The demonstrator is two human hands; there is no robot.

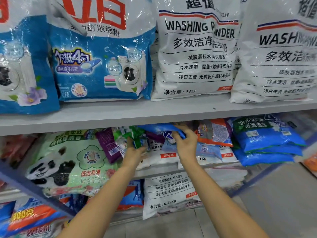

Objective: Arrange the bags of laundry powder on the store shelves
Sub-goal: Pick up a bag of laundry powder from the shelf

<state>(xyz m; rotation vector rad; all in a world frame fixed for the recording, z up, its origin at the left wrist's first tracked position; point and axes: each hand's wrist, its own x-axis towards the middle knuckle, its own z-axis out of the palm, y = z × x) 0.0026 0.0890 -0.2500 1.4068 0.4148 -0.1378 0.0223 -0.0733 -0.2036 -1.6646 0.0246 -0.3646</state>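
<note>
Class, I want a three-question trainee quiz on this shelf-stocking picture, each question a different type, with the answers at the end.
1. True or false: the left hand pinches the green bag.
2. What does the right hand grip? A) the blue bag B) a bottle C) nothing
3. Fill in: the white WASHING POWDER bags stand on the ___ shelf.
Key: 1 true; 2 A; 3 upper.

blue-and-white washing-machine-print bags point(103, 66): 2 | upright white WASHING POWDER bags point(195, 54): 2 | panda-print bag point(68, 162): 1 | purple bag point(108, 145): 1 | green bag point(135, 134): 1 | held blue bag point(161, 128): 1 | orange bag point(214, 133): 1 | stacked blue bags point(264, 138) at right: 3 | white 4.28Kg bag point(168, 193): 1
</note>
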